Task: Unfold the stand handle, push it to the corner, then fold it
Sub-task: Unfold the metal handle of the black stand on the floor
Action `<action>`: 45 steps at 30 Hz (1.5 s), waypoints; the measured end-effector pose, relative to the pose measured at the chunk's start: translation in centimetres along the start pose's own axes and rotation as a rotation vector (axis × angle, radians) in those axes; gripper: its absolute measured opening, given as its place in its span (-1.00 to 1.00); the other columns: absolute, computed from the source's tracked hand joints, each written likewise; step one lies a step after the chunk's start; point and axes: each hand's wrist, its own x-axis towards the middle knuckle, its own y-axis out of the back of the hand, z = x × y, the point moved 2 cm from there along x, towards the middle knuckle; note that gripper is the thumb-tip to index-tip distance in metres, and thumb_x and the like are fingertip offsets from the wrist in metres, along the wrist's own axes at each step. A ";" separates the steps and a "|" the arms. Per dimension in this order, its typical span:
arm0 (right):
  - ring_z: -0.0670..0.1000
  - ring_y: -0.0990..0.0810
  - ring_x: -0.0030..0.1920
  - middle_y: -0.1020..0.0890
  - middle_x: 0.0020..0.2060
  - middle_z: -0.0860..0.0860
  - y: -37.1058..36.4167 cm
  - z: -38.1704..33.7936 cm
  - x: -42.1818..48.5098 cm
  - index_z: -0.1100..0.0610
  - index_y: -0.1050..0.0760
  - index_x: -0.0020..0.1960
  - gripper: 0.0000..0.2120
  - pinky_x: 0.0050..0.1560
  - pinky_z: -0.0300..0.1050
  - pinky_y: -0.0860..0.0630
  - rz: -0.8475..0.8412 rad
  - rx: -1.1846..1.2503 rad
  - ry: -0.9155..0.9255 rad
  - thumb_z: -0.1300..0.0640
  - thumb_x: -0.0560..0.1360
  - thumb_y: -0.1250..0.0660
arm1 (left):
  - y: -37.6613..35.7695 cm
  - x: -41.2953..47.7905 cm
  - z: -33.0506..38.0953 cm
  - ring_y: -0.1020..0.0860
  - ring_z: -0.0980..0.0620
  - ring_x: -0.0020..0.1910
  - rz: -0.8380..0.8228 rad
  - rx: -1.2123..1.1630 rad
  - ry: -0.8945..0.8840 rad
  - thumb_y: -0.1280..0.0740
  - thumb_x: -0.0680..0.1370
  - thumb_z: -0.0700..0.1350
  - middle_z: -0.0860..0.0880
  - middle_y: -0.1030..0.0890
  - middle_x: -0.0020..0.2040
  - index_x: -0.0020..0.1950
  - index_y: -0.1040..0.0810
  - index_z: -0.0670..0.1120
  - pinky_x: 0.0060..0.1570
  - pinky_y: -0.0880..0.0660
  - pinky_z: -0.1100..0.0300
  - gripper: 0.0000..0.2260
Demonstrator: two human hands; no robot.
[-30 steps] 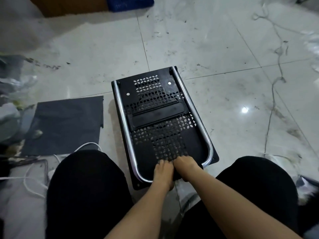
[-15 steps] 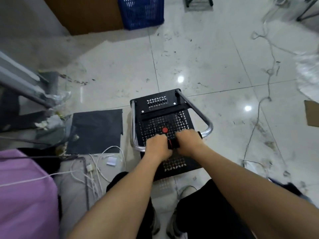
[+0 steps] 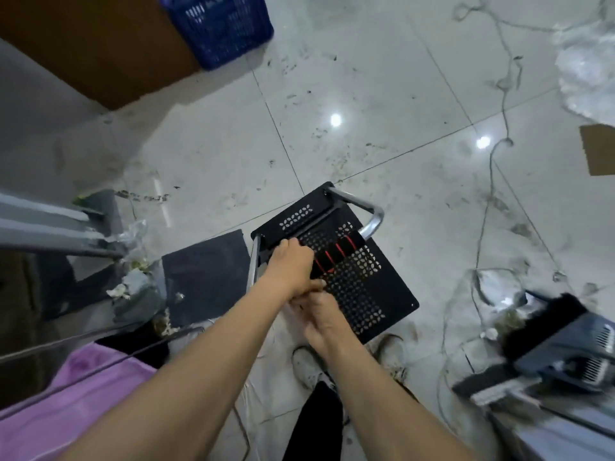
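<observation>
The stand is a black perforated platform lying on the tiled floor in front of my feet. Its silver U-shaped handle is raised off the platform, hinged at the far end. The handle's top bar carries a black grip with red stripes. My left hand is closed over the left part of that bar. My right hand sits lower, against my left wrist, off the grip; blur hides whether it holds anything.
A dark mat lies left of the stand. A blue crate and a brown cabinet stand at the far left. Cables trail across the right floor. A grey device sits near right, a metal frame at left.
The handle has swung up from lying flat on the platform. The view has risen as I stood up. My right hand has come off the grip and dropped back.
</observation>
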 end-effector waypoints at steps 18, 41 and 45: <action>-0.05 -0.38 -0.61 -0.43 -0.54 0.01 -4.1 -1.7 1.3 0.17 -0.43 -0.27 -0.84 -0.58 -0.22 -0.33 0.316 -0.059 0.006 0.19 0.48 -0.31 | 5.6 6.0 6.2 -0.47 -0.18 0.11 0.290 1.035 -1.161 0.07 0.51 -0.43 -0.14 -0.58 -0.01 -0.07 -0.53 -0.19 0.37 -0.30 -0.05 -0.61; 0.09 -0.59 -0.32 -0.64 -0.29 0.05 7.5 -5.8 -11.0 0.09 -0.43 -0.28 -0.82 -0.33 -0.07 -0.53 0.172 -1.926 0.079 -0.03 0.29 -0.25 | -3.1 -11.2 4.8 -0.44 -0.16 -0.12 0.274 0.076 -0.094 -0.31 0.21 -0.28 -0.15 -0.55 -0.19 -0.17 -0.49 -0.10 0.11 -0.42 -0.04 -0.78; 0.14 -0.65 -0.13 -0.63 -0.18 0.06 10.0 -10.0 -12.7 0.05 -0.42 -0.16 -0.83 -0.19 -0.03 -0.54 0.077 -2.210 0.080 -0.02 0.32 -0.26 | -4.1 -12.4 9.3 -0.46 -0.10 -0.24 0.211 0.026 -0.180 -0.35 0.06 -0.27 -0.06 -0.52 -0.38 -0.39 -0.48 -0.04 -0.07 -0.49 0.03 -0.79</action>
